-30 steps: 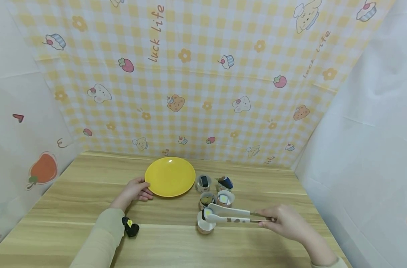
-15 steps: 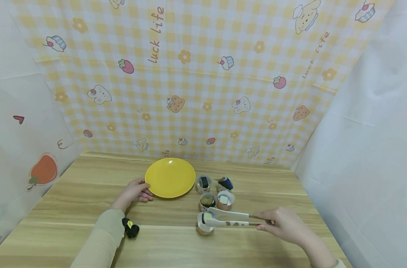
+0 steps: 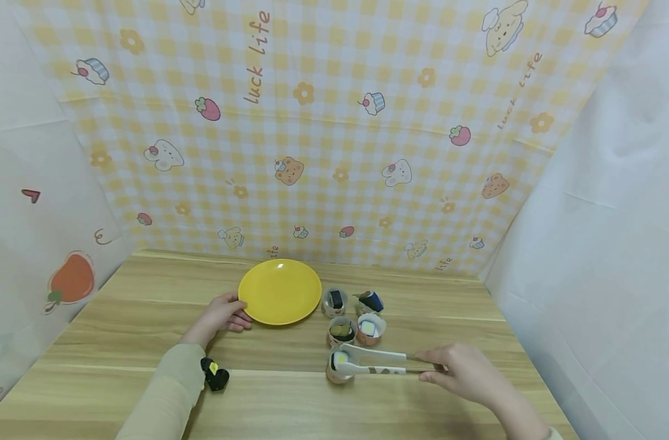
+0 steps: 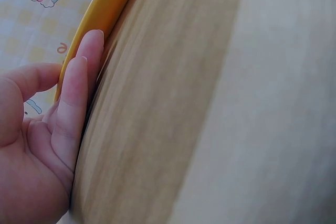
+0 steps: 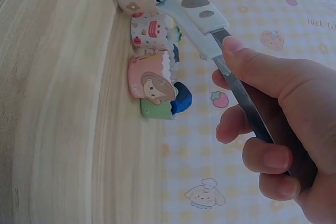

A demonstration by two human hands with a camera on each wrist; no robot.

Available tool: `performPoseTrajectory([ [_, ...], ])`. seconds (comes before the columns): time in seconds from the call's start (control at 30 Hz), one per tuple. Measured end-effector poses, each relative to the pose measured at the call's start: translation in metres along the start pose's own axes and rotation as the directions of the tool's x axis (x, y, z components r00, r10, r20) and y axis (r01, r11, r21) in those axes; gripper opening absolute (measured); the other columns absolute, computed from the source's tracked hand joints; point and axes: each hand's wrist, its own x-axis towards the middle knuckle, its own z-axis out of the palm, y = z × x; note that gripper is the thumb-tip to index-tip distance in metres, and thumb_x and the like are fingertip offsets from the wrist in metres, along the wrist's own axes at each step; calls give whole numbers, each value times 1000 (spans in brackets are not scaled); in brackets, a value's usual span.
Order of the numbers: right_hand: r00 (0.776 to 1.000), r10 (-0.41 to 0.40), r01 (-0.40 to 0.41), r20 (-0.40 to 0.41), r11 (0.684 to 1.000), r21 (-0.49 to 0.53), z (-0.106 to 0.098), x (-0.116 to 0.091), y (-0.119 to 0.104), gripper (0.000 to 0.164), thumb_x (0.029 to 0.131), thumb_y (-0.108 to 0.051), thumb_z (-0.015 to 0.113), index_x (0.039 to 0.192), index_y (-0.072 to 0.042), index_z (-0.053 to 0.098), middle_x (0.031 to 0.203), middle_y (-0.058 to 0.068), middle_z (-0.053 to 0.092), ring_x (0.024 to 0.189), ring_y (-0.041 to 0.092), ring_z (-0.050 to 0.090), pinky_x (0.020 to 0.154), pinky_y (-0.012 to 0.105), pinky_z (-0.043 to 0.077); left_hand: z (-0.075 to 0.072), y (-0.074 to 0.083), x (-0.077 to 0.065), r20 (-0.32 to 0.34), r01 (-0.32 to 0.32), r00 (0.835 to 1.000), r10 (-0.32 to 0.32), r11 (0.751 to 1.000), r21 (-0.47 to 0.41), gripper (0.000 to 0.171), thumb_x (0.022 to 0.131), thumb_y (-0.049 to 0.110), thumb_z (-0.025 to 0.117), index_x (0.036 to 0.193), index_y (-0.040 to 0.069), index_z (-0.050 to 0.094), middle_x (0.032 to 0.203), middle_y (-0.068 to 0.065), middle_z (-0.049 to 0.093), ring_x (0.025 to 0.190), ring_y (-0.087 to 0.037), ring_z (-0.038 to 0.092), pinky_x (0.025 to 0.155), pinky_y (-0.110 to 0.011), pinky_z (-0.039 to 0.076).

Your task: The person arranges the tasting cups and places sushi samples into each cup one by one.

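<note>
My left hand (image 3: 224, 313) pinches the near-left rim of a yellow plate (image 3: 280, 292); in the left wrist view the thumb is above and the fingers (image 4: 73, 87) lie under the plate's edge (image 4: 100, 17). My right hand (image 3: 458, 371) holds white-tipped tongs (image 3: 380, 354) by their metal arms. Their tips are at a sushi-like roll (image 3: 340, 358), white with a yellow centre and dark side, in the nearest paper cup (image 3: 340, 374). Whether the tips squeeze the roll is hard to tell. The right wrist view shows the thumb and fingers around the tongs (image 5: 239, 87).
Several more paper cups stand behind the nearest one: one with a white-and-yellow piece (image 3: 369, 329), one with a brownish-green piece (image 3: 342, 330), one with a black piece (image 3: 336, 299), one with a dark blue piece (image 3: 372, 300). A patterned cloth (image 3: 312, 134) hangs behind the table.
The tongs and right hand have come slightly lower and leftward. The roll sits lower in the nearest cup, which has shifted a little right. The left hand and plate stay put.
</note>
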Motion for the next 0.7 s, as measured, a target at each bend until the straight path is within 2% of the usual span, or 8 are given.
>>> performPoseTrajectory([
  [0.1,1000,-1,1,5,1000,-5,1,0,-1,38,86,-40,67,106,-8,73,61,-24,40,49,-9,32,41,15,32,0,0,0,0,2,1000,-2,1000,0,40,99,8,42,132,-13,32,75,-11,67,64,-21,68,56,-31,56],
  [0.4,999,26,-26,23,1000,6,0,0,-2,42,87,-45,64,107,-9,72,61,-23,41,49,-8,32,41,16,33,1,1,-2,-3,5,1000,-5,1000,-1,42,100,9,43,134,-13,32,76,-11,67,65,-22,68,56,-32,57],
  [0.7,999,35,-34,-35,999,16,-2,-1,-3,33,86,-36,70,108,-12,72,65,-23,46,48,-8,33,40,16,34,1,1,-3,1,5,1000,-5,1000,-4,43,100,10,43,134,-13,31,76,-11,66,65,-22,68,56,-32,57],
])
